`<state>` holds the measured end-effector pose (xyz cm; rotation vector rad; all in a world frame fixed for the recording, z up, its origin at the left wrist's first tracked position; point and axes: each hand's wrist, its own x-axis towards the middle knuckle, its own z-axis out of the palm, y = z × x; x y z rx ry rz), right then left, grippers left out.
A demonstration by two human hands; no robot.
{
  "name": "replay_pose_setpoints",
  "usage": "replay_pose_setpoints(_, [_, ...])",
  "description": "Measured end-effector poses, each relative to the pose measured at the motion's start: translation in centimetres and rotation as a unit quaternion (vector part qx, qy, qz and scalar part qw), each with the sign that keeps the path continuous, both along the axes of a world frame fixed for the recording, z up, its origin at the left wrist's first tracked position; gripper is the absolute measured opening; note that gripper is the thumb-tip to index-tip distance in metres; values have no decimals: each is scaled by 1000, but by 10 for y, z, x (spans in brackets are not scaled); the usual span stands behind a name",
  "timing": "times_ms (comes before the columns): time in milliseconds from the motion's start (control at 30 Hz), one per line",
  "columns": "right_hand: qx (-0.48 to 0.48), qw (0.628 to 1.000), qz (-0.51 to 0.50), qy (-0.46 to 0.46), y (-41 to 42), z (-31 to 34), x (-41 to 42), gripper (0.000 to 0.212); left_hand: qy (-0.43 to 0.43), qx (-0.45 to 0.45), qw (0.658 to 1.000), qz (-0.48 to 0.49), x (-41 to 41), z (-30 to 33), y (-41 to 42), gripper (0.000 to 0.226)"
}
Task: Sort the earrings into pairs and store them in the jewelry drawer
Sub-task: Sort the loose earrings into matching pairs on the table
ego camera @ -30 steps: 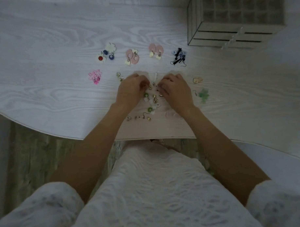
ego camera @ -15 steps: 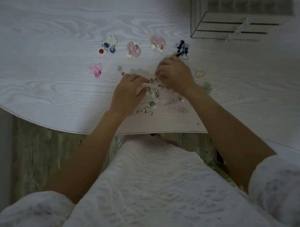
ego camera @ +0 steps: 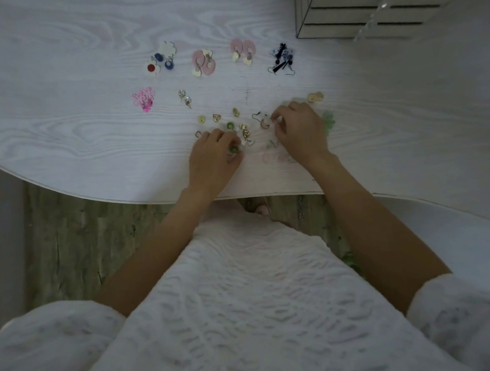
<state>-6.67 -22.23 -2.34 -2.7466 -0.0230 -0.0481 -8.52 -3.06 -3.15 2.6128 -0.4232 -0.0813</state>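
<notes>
Both hands have shifted since a moment ago: the right hand (ego camera: 300,130) has drawn back from the far row and is now pinching a small pale pink hooked earring (ego camera: 264,123), while the left hand (ego camera: 213,156) is curling its fingers round a little green bead earring (ego camera: 233,149). Loose gold and green earrings (ego camera: 242,130) are lying scattered between them on the whitewashed wooden table (ego camera: 70,136). Sorted pairs are sitting in a far row, among them pink disc earrings (ego camera: 203,62). A slatted wooden jewelry drawer box (ego camera: 357,17) is standing at the far right.
</notes>
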Motion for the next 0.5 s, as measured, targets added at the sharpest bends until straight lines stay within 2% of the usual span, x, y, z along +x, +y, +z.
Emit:
replay_pose_setpoints(167, [132,990,-55,18,-4,6,-10,17,45,-107,992,51,-3,0,22,23])
replay_pose_setpoints(267, [187,980,-59,2,-2,12,-17,12,33,-169,982,82,-8,9,37,23])
replay_pose_setpoints(400, [211,976,-52,3,4,21,-24,8,44,-154,978,132,-20,10,57,21])
replay_pose_setpoints(500, [230,972,-51,15,9,23,-28,11,64,-115,983,128,-32,7,65,26])
